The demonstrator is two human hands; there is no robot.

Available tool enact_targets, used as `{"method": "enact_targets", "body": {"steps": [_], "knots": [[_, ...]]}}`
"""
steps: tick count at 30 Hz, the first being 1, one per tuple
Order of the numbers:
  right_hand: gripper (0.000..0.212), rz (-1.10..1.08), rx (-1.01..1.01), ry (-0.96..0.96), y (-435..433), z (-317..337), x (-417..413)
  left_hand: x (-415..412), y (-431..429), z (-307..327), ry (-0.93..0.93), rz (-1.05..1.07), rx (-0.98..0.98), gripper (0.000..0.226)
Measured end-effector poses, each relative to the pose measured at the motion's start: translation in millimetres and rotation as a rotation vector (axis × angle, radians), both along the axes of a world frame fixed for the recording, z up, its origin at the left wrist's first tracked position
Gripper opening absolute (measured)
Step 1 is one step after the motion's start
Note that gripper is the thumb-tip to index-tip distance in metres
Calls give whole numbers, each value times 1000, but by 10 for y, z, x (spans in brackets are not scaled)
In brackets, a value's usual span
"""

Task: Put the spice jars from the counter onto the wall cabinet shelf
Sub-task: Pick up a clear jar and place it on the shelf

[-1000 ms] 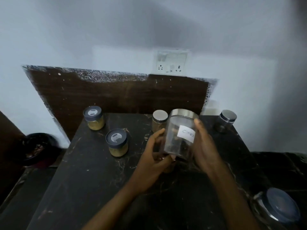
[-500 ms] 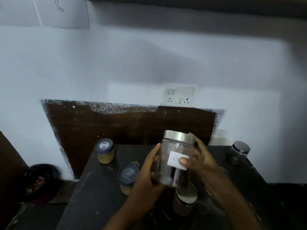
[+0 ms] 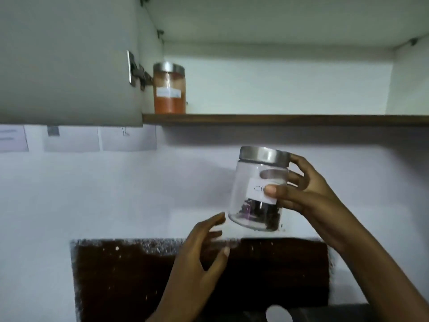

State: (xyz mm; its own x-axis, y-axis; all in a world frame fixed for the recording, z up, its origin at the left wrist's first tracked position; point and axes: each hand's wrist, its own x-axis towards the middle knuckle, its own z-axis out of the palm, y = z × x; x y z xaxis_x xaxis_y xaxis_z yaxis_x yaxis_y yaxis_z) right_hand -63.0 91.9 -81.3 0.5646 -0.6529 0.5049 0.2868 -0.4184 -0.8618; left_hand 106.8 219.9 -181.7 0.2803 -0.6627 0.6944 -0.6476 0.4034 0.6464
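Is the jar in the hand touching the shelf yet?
Apart. The head view shows bare wall between the jar and the shelf above it; the right hand holds the jar.

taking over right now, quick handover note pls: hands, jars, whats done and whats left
Right hand grips the clear steel-lidded jar, thumb on its white label; the jar is tilted, in the air below the cabinet shelf, dark spice at its bottom.
Left hand open, below-left of the jar, not touching it.
Done: one orange-powder jar stands at the shelf's left end, by the door hinge.
Left: set this jar on the shelf. A steel lid at the frame's bottom edge suggests at least one more jar below.
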Motion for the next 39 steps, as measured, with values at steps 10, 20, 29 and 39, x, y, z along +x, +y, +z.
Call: {"method": "enact_targets", "body": {"steps": [10, 20, 29, 39], "knots": [[71, -66, -201, -173, -388, 1236, 807, 750, -714, 1483, -548, 472, -176, 75], [71, -39, -265, -125, -791, 1766, 1538, 1271, -1154, 1570, -780, 869, 84, 97], [51, -28, -242, -9, -998, 1745, 1911, 1281, -1177, 1542, -786, 894, 62, 99], [49, 25, -267, 76, -1026, 1754, 1997, 1258, -1170, 1568, -762, 883, 52, 96]]}}
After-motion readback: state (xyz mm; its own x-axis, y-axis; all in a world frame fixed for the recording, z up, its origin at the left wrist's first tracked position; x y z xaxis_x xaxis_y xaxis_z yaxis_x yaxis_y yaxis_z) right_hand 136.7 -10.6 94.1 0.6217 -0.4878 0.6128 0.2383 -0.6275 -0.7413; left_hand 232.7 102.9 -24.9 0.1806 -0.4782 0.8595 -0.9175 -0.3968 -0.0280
